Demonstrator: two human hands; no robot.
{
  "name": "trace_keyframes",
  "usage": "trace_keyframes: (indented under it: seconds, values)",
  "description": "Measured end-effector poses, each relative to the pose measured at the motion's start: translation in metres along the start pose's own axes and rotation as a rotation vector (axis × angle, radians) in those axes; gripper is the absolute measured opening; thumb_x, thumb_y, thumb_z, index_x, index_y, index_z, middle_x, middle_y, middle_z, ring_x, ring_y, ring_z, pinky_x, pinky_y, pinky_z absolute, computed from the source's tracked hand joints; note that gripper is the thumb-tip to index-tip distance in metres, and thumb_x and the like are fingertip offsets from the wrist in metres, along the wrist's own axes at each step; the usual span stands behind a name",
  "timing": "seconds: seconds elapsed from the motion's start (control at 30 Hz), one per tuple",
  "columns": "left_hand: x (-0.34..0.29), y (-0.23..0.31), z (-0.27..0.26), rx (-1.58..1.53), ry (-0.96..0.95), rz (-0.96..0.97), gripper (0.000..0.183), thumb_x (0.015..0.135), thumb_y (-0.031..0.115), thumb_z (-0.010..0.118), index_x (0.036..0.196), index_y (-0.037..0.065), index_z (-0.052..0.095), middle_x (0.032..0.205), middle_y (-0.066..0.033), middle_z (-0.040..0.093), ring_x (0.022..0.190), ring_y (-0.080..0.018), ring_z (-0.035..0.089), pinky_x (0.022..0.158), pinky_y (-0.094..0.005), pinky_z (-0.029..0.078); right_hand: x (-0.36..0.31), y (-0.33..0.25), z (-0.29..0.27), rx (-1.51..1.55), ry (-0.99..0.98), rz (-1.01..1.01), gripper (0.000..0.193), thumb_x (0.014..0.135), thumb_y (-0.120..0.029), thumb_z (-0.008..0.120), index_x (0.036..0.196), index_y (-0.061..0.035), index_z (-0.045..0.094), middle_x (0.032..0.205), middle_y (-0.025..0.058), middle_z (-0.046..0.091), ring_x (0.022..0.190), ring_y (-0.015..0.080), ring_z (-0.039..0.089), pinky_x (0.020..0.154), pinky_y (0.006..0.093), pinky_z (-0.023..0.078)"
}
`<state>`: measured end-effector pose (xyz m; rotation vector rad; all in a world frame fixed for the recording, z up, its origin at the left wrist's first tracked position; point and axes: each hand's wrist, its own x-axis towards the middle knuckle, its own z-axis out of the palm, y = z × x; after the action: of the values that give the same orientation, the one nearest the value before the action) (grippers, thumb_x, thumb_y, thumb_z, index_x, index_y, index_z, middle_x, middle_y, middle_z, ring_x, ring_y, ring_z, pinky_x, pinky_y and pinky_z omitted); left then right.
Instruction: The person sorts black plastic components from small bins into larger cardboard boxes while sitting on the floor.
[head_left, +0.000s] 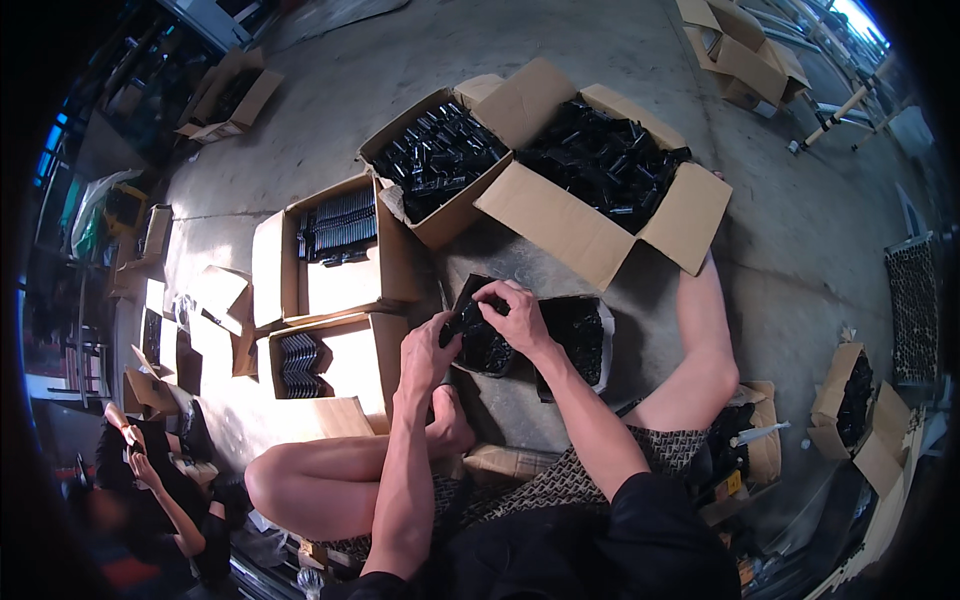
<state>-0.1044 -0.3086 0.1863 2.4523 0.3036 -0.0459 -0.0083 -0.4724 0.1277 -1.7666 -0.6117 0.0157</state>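
Observation:
My left hand (428, 350) is closed around a dark piece, of which little shows past the fingers; its kind cannot be made out. Close by on the right, my right hand (516, 316) bends its fingers in a pinch by the upper end of that piece; anything between the fingertips is too small to tell. Both hands are over a small black container (486, 358) of small black parts. Touching its right side is an open box (608, 345) with a pale rim, full of small black pieces.
Ahead stand two open cartons, one (447, 228) and another (560, 225), heaped with black parts. Two more, one (268, 270) above another (385, 370), hold neat rows at left. My bare legs flank the containers. Another person (165, 490) sits at lower left.

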Motion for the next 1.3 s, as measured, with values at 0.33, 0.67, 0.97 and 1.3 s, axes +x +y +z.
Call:
trace_keyframes:
  seconds: [0.33,0.67,0.97,1.3]
  values:
    - [-0.002,-0.001,0.003,0.037,0.017,0.081,0.041,0.078,0.014,0.074,0.117,0.005,0.067,0.106,-0.0179,0.07,0.098,-0.0313,0.069,0.084,-0.0374,0.054,0.001,-0.015,0.009,-0.112,-0.125,-0.171,0.015,0.081,-0.015,0.073,0.095,-0.0097,0.074,0.09,0.0048,0.07,0.09,0.0231,0.062,0.085,0.0398,0.048]
    - [-0.004,0.011,-0.003,-0.149,0.099,-0.018,0.038,0.085,0.017,0.072,0.119,0.006,0.062,0.097,-0.0172,0.071,0.085,-0.031,0.071,0.075,-0.0357,0.054,-0.002,-0.005,-0.01,0.005,-0.059,-0.038,0.045,0.083,-0.02,0.072,0.125,-0.0083,0.064,0.125,0.0134,0.064,0.119,0.0291,0.057,0.105,0.0404,0.042]
    - [0.005,0.011,0.002,-0.595,0.176,0.003,0.028,0.09,0.011,0.07,0.117,0.004,0.065,0.09,-0.0109,0.073,0.086,-0.0141,0.068,0.078,-0.0279,0.052,-0.045,0.032,0.006,0.921,-0.299,0.645,0.037,0.095,-0.014,0.066,0.129,-0.0026,0.059,0.119,0.0059,0.067,0.111,0.0126,0.062,0.1,0.0289,0.046]
    - [0.004,0.01,-0.003,-0.671,0.141,0.043,0.027,0.092,0.009,0.068,0.118,0.003,0.065,0.1,-0.0115,0.072,0.095,-0.0149,0.067,0.085,-0.0277,0.051,-0.034,0.005,0.006,1.083,-0.25,0.572,0.032,0.1,-0.014,0.058,0.13,-0.0036,0.059,0.119,0.0035,0.065,0.108,0.0102,0.06,0.097,0.0265,0.049]
